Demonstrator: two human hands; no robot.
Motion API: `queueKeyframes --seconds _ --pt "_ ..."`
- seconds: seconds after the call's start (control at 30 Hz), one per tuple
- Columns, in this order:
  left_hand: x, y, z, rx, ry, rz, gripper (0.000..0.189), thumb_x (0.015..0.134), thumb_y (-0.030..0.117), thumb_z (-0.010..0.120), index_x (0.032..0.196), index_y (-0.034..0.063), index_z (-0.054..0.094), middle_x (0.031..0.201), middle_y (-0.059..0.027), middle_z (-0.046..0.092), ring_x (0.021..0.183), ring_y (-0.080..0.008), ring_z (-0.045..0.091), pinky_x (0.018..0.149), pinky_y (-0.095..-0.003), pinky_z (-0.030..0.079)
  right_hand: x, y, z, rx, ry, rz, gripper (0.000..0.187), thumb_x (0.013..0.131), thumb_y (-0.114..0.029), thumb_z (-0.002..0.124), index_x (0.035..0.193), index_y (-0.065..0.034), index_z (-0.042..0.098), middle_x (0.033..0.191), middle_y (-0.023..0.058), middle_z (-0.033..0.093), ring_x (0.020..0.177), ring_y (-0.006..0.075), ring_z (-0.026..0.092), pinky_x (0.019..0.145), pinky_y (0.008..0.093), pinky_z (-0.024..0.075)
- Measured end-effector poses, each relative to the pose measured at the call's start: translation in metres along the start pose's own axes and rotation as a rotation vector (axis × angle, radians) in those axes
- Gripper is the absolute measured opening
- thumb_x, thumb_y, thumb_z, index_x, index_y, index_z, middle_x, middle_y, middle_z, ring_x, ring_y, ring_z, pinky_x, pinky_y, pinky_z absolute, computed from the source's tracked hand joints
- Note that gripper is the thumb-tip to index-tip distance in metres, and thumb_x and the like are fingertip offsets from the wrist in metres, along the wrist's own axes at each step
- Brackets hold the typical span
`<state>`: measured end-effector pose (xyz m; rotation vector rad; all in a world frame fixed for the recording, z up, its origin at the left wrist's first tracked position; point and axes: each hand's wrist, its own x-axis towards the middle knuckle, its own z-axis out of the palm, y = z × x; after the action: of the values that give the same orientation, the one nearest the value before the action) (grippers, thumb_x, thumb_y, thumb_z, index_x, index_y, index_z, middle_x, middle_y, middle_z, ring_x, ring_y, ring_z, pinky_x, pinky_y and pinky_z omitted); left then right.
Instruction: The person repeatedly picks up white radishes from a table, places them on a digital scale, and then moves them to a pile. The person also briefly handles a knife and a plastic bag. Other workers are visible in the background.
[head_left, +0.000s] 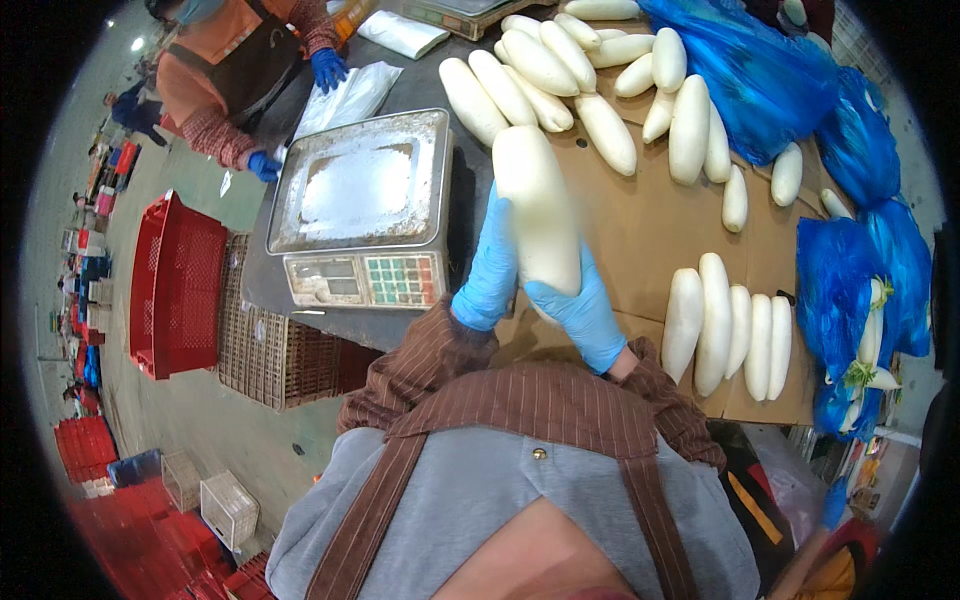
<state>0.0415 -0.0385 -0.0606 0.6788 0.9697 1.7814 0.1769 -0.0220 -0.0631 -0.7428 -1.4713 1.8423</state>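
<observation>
Both my hands wear light blue gloves. Between them, close to my chest, is a large white radish (534, 202). My left hand (491, 259) grips its left side, and my right hand (581, 307) holds it near the lower end. Part of a second pale radish seems to show beneath it, though mostly hidden. Several loose white radishes (555, 64) lie in a heap beyond my hands on the cardboard-covered table (622, 225). To the right of my right hand, several more radishes (712, 326) lie side by side in a row.
A weighing scale (360, 187) with a worn metal pan stands left of my hands. Across the table, a person in blue gloves (328, 69) touches white plastic bags (352, 97). Blue plastic bags (750, 67) line the right side. A red crate (176, 289) stands at the left.
</observation>
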Motion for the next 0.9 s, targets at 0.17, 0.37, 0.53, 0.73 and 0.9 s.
queueKeyframes --seconds 0.17,0.37,0.53,0.73,0.9 --pt "0.007 0.008 -0.007 0.186 0.007 0.305 0.075 0.088 0.014 0.061 0.151 0.0033 0.021 0.14 -0.0151 0.044 0.123 -0.0247 0.049 0.102 -0.0376 0.044 -0.017 0.001 -0.017 -0.34 -0.01 -0.079 0.095 0.075 -0.019 0.081 0.149 -0.0001 0.026 0.141 0.0181 0.045 0.128 0.0243 0.048 0.106 0.0367 0.0403" --pt "0.021 -0.021 -0.04 0.312 -0.059 0.049 0.037 0.105 0.025 0.038 0.13 0.0034 0.054 0.115 -0.0113 0.063 0.098 -0.0206 0.063 0.094 -0.033 0.048 -0.051 0.013 -0.046 -0.161 -0.083 0.015 0.097 0.072 -0.022 0.082 0.148 0.0015 0.027 0.145 0.0178 0.041 0.131 0.0259 0.045 0.108 0.0373 0.0382" --pt "0.008 -0.051 -0.049 0.595 -0.047 0.117 0.038 0.097 0.012 0.052 0.133 0.0004 0.05 0.13 -0.0134 0.055 0.12 -0.0236 0.051 0.104 -0.035 0.039 -0.081 0.032 -0.069 -0.29 0.2 -0.015 0.099 0.07 -0.016 0.082 0.15 0.0003 0.026 0.146 0.017 0.04 0.132 0.0282 0.043 0.11 0.0387 0.0355" --pt "-0.022 -0.06 -0.044 1.005 -0.044 0.242 0.042 0.084 0.012 0.064 0.125 0.005 0.057 0.119 -0.0184 0.058 0.111 -0.0357 0.054 0.098 -0.0426 0.042 -0.113 0.029 -0.083 -1.283 0.438 0.099 0.085 0.067 -0.013 0.077 0.145 -0.0126 0.043 0.135 0.0217 0.044 0.122 0.0389 0.042 0.105 0.0464 0.0344" --pt "-0.032 -0.064 -0.035 1.086 -0.197 0.258 0.041 0.084 0.012 0.063 0.123 0.0058 0.057 0.119 -0.0177 0.056 0.113 -0.0368 0.052 0.099 -0.044 0.041 -0.08 0.018 -0.088 -1.343 0.41 0.008 0.077 0.066 -0.019 0.08 0.138 -0.0127 0.051 0.138 0.0224 0.042 0.124 0.0413 0.04 0.107 0.0493 0.0306"
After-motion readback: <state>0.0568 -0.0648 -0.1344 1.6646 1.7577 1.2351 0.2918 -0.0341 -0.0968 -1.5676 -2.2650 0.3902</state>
